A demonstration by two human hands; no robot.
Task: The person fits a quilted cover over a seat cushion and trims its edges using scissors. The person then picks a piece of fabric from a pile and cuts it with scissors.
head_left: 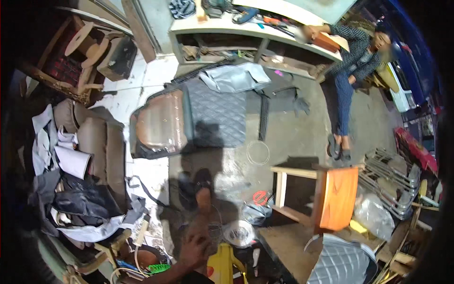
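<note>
At the bottom centre of the frame we see one of our hands (196,248), reaching up from the lower edge; it looks like the left, though the dim light leaves us unsure. Its fingers are loosely curled, and we cannot tell whether they grip anything. Just right of it stands a yellow plastic stool-like object (222,265), and a little further right lies a round shiny metal bowl (239,233). Above the hand, a dark sandalled foot (202,189) rests on the grey concrete floor (293,137).

Our other hand is out of view.

In the middle of the frame lies a brown and grey quilted car seat cover (189,120). Right of centre stands an orange wooden stool tipped on its side (331,196). At the upper right another person in a checked shirt (352,52) leans against a long white workbench (227,28).
</note>
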